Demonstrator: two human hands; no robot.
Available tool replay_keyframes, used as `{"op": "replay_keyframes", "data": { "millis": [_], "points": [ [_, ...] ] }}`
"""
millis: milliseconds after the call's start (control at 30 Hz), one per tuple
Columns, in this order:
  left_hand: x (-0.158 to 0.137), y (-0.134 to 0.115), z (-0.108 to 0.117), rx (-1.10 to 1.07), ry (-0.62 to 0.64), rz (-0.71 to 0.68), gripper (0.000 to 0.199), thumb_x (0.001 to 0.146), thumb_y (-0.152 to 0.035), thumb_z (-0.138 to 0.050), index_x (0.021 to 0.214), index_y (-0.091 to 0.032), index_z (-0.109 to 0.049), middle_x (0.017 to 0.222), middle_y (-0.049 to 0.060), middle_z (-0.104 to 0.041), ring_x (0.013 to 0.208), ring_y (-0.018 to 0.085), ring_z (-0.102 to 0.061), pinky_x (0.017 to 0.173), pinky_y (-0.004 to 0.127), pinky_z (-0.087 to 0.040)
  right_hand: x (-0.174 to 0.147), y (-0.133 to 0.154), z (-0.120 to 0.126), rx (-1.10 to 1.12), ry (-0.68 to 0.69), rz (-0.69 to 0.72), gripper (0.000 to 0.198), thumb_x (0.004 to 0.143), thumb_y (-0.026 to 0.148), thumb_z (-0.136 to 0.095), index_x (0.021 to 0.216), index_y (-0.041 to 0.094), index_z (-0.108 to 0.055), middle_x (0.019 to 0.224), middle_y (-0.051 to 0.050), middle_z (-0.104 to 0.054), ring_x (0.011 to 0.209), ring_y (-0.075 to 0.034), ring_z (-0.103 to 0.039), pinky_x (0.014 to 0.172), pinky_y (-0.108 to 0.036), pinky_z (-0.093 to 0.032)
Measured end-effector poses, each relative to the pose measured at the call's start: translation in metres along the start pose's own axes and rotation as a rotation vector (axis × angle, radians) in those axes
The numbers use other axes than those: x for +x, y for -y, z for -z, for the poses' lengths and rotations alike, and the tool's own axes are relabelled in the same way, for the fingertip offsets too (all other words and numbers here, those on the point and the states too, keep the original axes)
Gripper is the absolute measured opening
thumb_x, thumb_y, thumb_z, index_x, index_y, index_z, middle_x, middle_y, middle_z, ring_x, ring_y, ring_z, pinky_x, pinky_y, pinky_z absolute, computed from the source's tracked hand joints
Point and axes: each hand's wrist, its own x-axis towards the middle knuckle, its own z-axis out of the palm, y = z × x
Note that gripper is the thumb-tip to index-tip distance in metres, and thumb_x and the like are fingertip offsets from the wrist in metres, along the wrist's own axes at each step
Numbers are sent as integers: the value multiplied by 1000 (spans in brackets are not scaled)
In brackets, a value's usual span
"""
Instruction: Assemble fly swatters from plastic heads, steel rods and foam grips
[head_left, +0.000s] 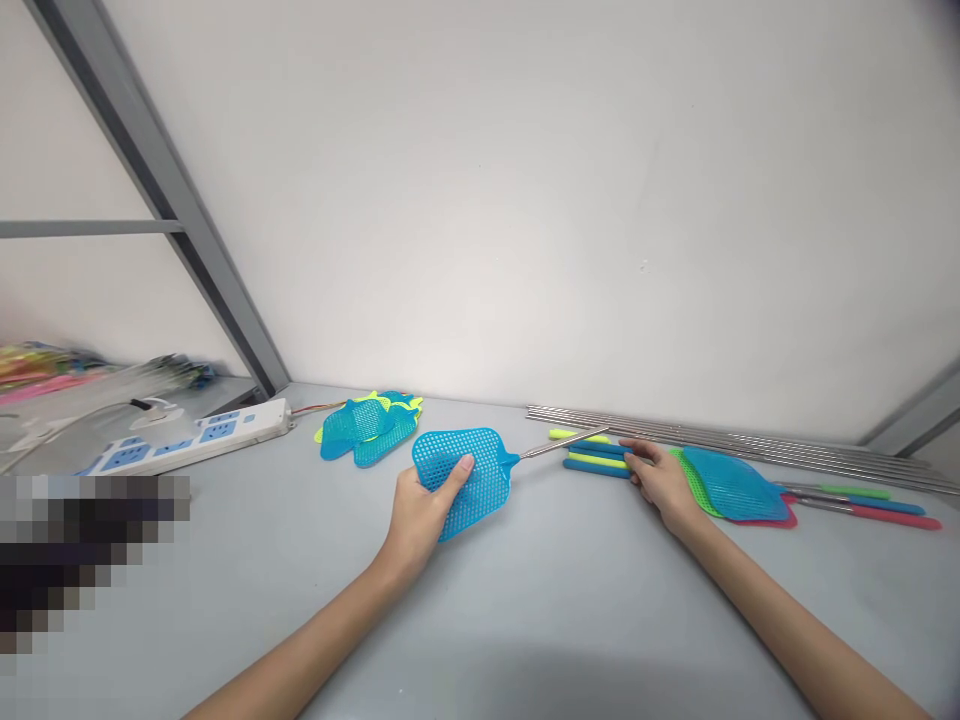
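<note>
My left hand [426,508] grips a blue fly swatter head [480,480] by its mesh, thumb pressed on top. A thin metal rod [564,443] extends from the head's neck toward the right, over the handles. My right hand [661,482] has its fingers closed round the right end of a blue handle [592,447], which lies in a small group. Beside it are a yellow handle [596,460] and another blue handle [596,468]; their right ends are partly hidden by my fingers. Loose blue and yellow swatter heads [367,425] lie piled left of my left hand.
Several long metal rods [720,437] lie along the wall. Right of my right hand, assembled fly swatters [731,485] are stacked, with green, blue and red handles. A white power strip [217,435] lies at the left, near a grey metal frame [202,270].
</note>
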Motion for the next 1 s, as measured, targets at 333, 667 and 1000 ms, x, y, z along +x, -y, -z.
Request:
{"op": "replay_keyframes", "data": {
  "millis": [333,667,1000],
  "points": [
    [4,4,0,-54,-13,61,33,60,-38,-60,81,-13,-60,82,7,-65,76,22,-60,68,33,-47,7,-3,6,-127,167,-105,28,55,22,-62,82,16,-61,48,3,-48,33,-4,-35,25,-15,-22],
    [4,3,-2,-102,-5,100,34,60,-37,-60,82,-11,-59,84,9,-65,78,23,-59,69,33,-47,19,-6,12,103,54,-147,26,54,22,-64,79,18,-59,65,2,-50,44,-4,-41,31,-14,-30],
    [3,2,-2,-117,6,100,34,59,-37,-61,81,-11,-60,82,9,-65,76,22,-60,67,33,-48,25,-15,16,280,-35,-156,14,61,16,-53,74,15,-57,61,2,-48,46,-5,-43,38,-16,-38]
  ]
}}
